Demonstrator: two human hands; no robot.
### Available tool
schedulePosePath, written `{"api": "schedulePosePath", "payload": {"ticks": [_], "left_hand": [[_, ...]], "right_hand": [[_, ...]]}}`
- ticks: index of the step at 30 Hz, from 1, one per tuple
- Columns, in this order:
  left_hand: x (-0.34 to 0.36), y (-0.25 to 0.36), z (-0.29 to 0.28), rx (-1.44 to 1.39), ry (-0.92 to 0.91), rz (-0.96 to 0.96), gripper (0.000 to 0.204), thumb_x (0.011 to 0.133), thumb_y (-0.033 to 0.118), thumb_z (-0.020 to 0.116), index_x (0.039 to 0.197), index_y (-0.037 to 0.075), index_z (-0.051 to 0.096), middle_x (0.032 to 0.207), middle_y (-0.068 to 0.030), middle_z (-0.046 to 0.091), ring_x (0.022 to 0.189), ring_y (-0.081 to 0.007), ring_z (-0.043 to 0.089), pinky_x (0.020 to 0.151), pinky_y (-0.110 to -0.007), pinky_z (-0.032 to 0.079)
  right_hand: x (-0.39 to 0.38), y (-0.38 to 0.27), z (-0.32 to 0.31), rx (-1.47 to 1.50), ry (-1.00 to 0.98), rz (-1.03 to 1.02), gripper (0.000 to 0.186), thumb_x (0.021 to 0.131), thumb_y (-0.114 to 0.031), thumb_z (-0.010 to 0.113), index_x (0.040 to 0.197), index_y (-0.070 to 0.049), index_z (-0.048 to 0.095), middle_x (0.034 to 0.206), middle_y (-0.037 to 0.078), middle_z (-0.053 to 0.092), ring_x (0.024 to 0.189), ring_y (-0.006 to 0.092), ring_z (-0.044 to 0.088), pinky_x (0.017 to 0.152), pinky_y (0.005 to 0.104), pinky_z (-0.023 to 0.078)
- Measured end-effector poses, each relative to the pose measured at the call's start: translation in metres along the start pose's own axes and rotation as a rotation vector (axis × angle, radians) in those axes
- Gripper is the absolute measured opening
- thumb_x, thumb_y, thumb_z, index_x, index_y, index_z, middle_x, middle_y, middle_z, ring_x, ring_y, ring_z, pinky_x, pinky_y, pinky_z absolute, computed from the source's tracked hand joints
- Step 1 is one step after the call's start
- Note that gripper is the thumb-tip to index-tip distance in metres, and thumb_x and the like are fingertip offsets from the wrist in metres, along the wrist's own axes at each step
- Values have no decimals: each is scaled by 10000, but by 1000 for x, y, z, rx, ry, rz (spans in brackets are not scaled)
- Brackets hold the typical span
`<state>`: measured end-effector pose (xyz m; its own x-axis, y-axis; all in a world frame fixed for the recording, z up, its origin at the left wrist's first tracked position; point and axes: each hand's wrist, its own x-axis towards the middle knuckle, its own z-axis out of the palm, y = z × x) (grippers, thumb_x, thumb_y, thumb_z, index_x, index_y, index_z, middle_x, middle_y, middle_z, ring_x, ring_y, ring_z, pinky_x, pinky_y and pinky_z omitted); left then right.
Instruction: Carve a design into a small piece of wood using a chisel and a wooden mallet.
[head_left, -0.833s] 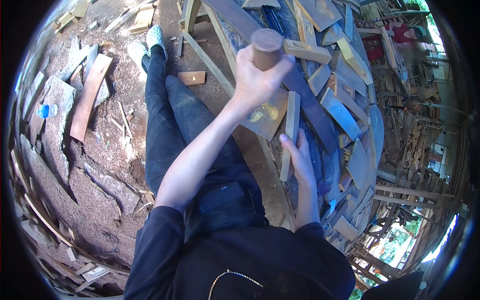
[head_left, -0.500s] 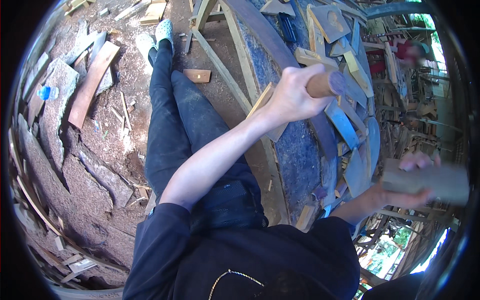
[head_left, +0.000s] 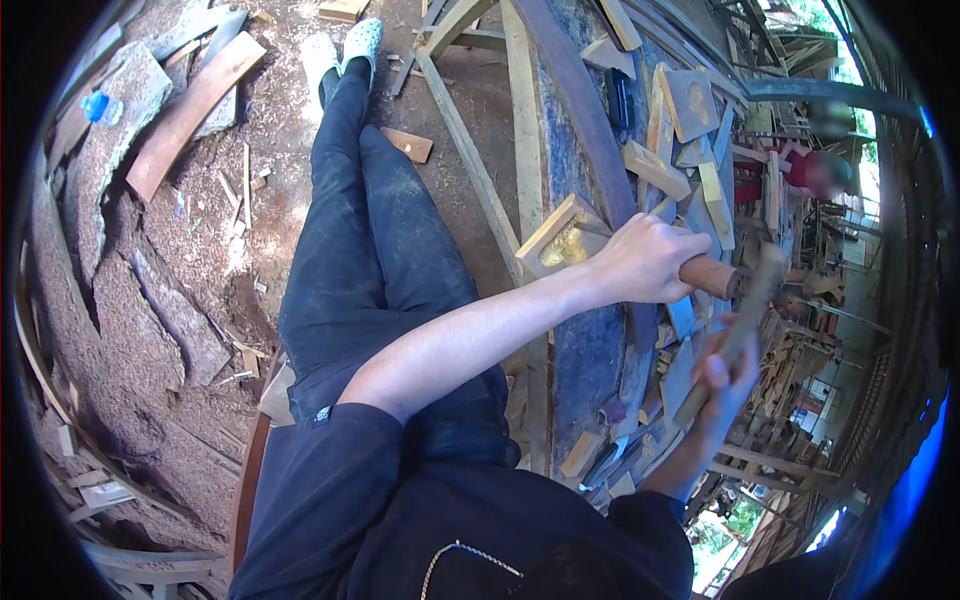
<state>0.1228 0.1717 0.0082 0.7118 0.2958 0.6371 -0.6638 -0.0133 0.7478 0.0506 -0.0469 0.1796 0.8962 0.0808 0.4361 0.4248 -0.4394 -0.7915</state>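
My left hand (head_left: pixel 652 262) is wrapped around a chisel with a round brown wooden handle (head_left: pixel 708 277). A narrow grey part of the tool reaches from the fist toward a pale wood block (head_left: pixel 548 248), which has a rough yellowish hollow cut into it. This block lies at the left edge of the bench (head_left: pixel 590 355), partly hidden behind my forearm. In my right hand (head_left: pixel 728 385) is a long wooden block (head_left: pixel 735 335), tilted upright and blurred by motion. Its upper end is close to the butt of the chisel handle; I cannot tell whether they touch.
Several wood offcuts (head_left: pixel 720 205) crowd the bench's right side, beside another hollowed block (head_left: pixel 690 105). Wooden beams (head_left: pixel 470 160) frame its left edge. Planks (head_left: pixel 195 115), bark slabs and a bottle (head_left: pixel 100 107) lie on the chip-covered ground. Another person (head_left: pixel 815 172) is at the far right.
The wooden block in my right hand has swung from the far right toward the chisel handle and turned upright. My left hand is lower in view, and the hollowed block is now more exposed.
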Motion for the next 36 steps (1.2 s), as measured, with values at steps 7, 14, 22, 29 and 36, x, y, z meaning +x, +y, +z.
{"api": "schedulePosePath", "payload": {"ticks": [7,14,22,29,36], "left_hand": [[-6,0,12,88,-56,24,296,672,165,814,873,85,612,735,-91,657,689,-342,699,584,-461,536],[-10,-5,22,129,-53,86,336,652,158,821,914,97,619,760,-61,663,709,-312,718,577,-452,551],[-30,-12,47,234,-169,183,307,690,174,803,924,95,621,741,-69,627,673,-291,702,563,-430,556],[-37,-10,45,256,-257,224,287,680,160,791,905,93,625,721,-70,612,654,-289,694,564,-432,555],[22,-9,-27,-150,294,-8,121,808,72,761,901,58,685,819,-79,746,752,-198,745,685,-328,577]], "right_hand": [[-12,19,27,47,-211,88,568,936,-419,688,1337,-25,614,988,48,590,763,120,588,629,241,484],[-29,21,36,549,284,76,597,958,-433,665,1344,7,548,905,40,574,669,96,531,583,239,440],[-56,40,40,312,219,159,574,1023,-389,632,1433,-26,461,914,54,570,671,98,541,541,232,446],[-69,26,29,72,357,290,680,1059,-576,515,1413,0,435,882,52,535,577,111,477,506,269,429],[-82,53,25,327,333,415,643,1074,-527,545,1429,-5,425,862,48,545,579,114,526,495,237,419]]}}
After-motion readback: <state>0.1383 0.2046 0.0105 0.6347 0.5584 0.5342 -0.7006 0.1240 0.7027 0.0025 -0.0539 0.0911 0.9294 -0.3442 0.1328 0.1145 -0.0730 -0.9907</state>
